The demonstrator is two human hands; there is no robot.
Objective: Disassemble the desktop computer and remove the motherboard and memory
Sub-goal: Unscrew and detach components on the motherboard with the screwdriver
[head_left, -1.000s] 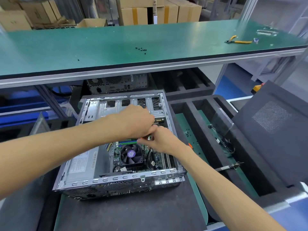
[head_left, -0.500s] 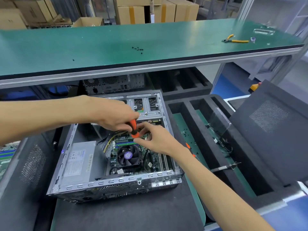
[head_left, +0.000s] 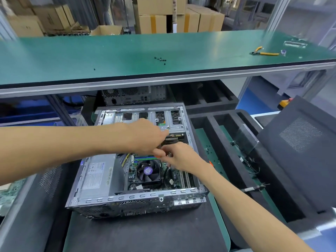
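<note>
- A green circuit board (head_left: 8, 192) lies at the far left edge, partly cut off, beside a dark grey perforated side panel (head_left: 49, 180) that lies flat just left of the case
- The open silver metal desktop computer case (head_left: 116, 199) lies on its side on a black foam mat (head_left: 145, 231), its near rim facing the viewer and free mat in front of it
- Inside, a grey box-shaped power supply with a white label (head_left: 97, 176) fills the left part; the green motherboard (head_left: 174, 176) sits to its right, with a black round cooler fan with a purple centre (head_left: 148, 170) on it and the green and blue memory sticks (head_left: 144, 157) just beyond the fan
- The left hand (head_left: 145, 137) reaches across the case from the left, its fingers curled down over the middle of the case; a sliver of orange shows at its fingertips, but what it grips I cannot tell
- The right hand (head_left: 181, 157) comes in from the lower right, fingertips pinched together on a small part touching the left hand's fingers, just above the motherboard's far edge
- Right of the case, black foam trays with long slots (head_left: 214, 124) leave narrow channels; small black screws (head_left: 209, 150) lie in the nearest one
- Above, the long green workbench top (head_left: 109, 57) overhangs the case's far end, with yellow-handled cutters (head_left: 263, 52) near its right edge
</note>
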